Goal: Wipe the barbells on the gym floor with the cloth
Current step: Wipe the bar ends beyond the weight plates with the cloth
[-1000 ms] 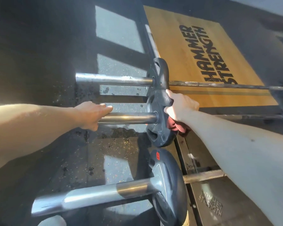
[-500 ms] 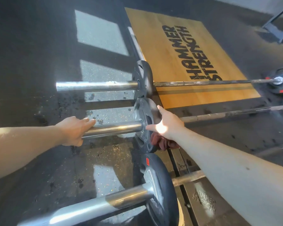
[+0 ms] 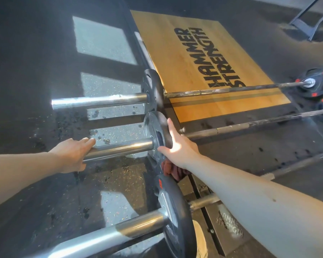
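Note:
Three barbells lie side by side on the dark gym floor. My left hand (image 3: pixel 71 155) grips the end of the middle barbell's chrome sleeve (image 3: pixel 123 148). My right hand (image 3: pixel 177 146) rests against the rim of that bar's black plate (image 3: pixel 155 127), index finger straight along the rim and thumb spread. A dark red cloth (image 3: pixel 170 169) is bunched under its palm; the lower fingers are hidden. The far barbell (image 3: pixel 101 101) and the near barbell (image 3: pixel 123 231) lie untouched, each with a black plate.
A wooden lifting platform (image 3: pixel 184 53) with black lettering lies beyond the bars. More black and red plates (image 3: pixel 317 82) sit on the bars' far ends at right. A metal frame (image 3: pixel 305 25) stands at top right. My trouser leg (image 3: pixel 199 237) is by the near plate.
My right hand has loosened from gripping the top of the middle plate; its index finger now lies straight along the rim. My left hand stays on the sleeve end.

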